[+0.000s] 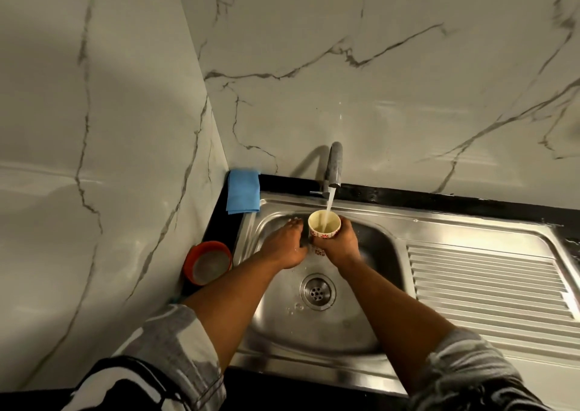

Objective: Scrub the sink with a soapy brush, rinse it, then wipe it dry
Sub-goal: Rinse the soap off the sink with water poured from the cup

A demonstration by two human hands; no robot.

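Note:
A stainless steel sink [314, 329] with a round drain [317, 292] fills the middle of the view. Water runs from the tap [333, 167] into a cream cup with red flower marks [324, 224]. My right hand [340, 247] grips that cup upright under the stream. My left hand [287, 247] rests flat with fingers spread against the basin's back left wall, holding nothing. A folded blue cloth [244, 195] lies on the back left corner of the counter. No brush is in sight.
An orange-rimmed bowl [207, 263] sits on the dark counter left of the basin. A ribbed steel draining board [489, 282] extends to the right. Marble-patterned walls [314, 65] close in the back and the left.

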